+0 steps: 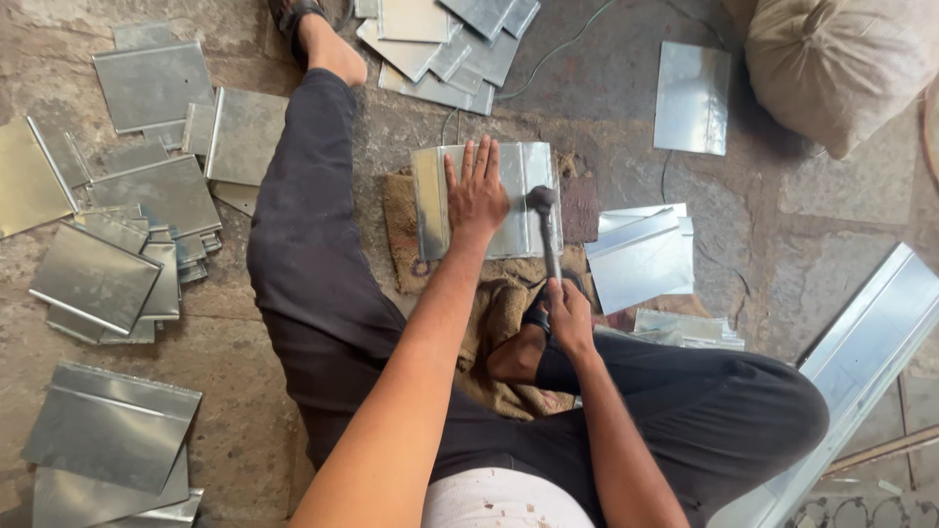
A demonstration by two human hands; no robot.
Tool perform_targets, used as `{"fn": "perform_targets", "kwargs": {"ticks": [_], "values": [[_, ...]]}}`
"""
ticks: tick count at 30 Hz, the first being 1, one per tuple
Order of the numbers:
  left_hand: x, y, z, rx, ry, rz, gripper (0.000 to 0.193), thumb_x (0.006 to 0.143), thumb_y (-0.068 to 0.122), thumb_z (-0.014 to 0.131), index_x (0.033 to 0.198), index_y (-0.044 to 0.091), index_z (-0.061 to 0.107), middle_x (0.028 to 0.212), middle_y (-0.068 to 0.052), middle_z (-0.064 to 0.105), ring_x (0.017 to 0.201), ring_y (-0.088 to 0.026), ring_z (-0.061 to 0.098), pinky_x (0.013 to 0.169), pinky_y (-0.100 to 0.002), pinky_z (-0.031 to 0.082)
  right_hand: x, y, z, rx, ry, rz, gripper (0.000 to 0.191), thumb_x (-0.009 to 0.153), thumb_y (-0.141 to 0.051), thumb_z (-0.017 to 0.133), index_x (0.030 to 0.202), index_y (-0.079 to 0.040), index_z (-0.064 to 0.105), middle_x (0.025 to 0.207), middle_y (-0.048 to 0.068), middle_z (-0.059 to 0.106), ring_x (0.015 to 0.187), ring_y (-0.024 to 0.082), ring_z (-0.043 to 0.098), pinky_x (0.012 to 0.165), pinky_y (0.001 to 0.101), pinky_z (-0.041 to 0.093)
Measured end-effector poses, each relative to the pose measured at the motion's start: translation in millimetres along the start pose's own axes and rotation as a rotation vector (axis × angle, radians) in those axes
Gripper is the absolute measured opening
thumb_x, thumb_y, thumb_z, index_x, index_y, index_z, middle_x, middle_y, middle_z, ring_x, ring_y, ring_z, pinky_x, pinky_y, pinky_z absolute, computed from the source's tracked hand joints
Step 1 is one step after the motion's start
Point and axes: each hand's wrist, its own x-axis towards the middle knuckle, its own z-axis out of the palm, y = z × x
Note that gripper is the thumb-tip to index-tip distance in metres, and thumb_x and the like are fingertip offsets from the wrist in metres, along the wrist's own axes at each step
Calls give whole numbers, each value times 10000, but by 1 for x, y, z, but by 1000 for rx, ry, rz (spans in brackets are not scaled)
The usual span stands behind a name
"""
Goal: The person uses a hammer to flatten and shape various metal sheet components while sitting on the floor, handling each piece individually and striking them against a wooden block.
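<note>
Under flat, spread left hand: metal sheet; right grip seemingly clenching hammer.

Rough stone floor — worn, grey-brown, daylit, burlap sack

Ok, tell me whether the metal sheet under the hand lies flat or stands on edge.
Flat. The metal sheet lies on the cloth, the left hand spread on top.

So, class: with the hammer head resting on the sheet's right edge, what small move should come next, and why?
Probably lift the hammer slightly for another tap. The right hand grips its handle, its head sits on the metal sheet, and the left hand presses that sheet flat.
</note>
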Motion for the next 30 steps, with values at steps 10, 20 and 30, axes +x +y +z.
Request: {"fn": "perform_targets", "kwargs": {"ticks": [10, 20, 30], "values": [[-11, 3, 1, -2, 29, 43, 685, 1007, 265, 398, 1642, 165, 161, 1721, 10, 166, 1585, -236, 175, 1281, -538, 12, -13, -94, -126, 688, 434, -787, 462, 1069, -583, 405, 1016, -126, 451, 669, 32, 440, 415, 78, 373, 360, 272, 315], [-21, 4, -8, -13, -43, 40, 707, 987, 263, 429, 1641, 174, 177, 1726, 18, 143, 1587, -229, 144, 1292, -524, 33, 4, 4, -5, 41, -6, -94, 345, 1122, -431, 424, 954, -153, 538, 715, 56, 475, 576, 159, 445, 456, 297, 375], [-20, 3, -2, -28, 79, 66, 666, 995, 220, 422, 1628, 156, 229, 1713, -3, 204, 1582, -255, 191, 1284, -550, 41, -8, -87, -107, 652, 414, -830, 513, 1094, -612, 432, 1036, -103, 460, 650, 10, 429, 418, 79, 403, 358, 259, 334]]}}
